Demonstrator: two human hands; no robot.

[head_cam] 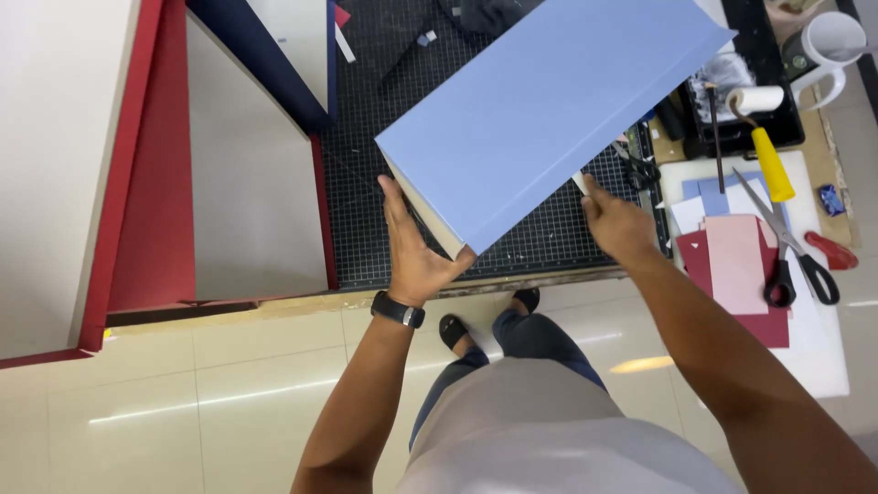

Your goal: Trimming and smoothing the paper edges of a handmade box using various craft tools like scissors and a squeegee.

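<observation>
— Two hands on it: my left hand [413,259] clasps the near corner of the light-blue board [549,114], fingers wrapped under its edge; my right hand [615,220] pinches the 3 o'clock edge.

— Where is the board?

— Lifted, tilted over the black cutting mat [384,229]. It looks already wrapped in blue (the underside is hidden).

— Anything in the way?

— Red-edged panels [155,165] at 9 o'clock; scissors [791,252], paper scraps [736,265] and a yellow-handled roller [764,137] at 3, on the table [823,366].

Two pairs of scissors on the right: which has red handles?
The large scissors on the paper sheets: one handle red, one black. The small scissors, just beyond the right hand, are all black.
</observation>
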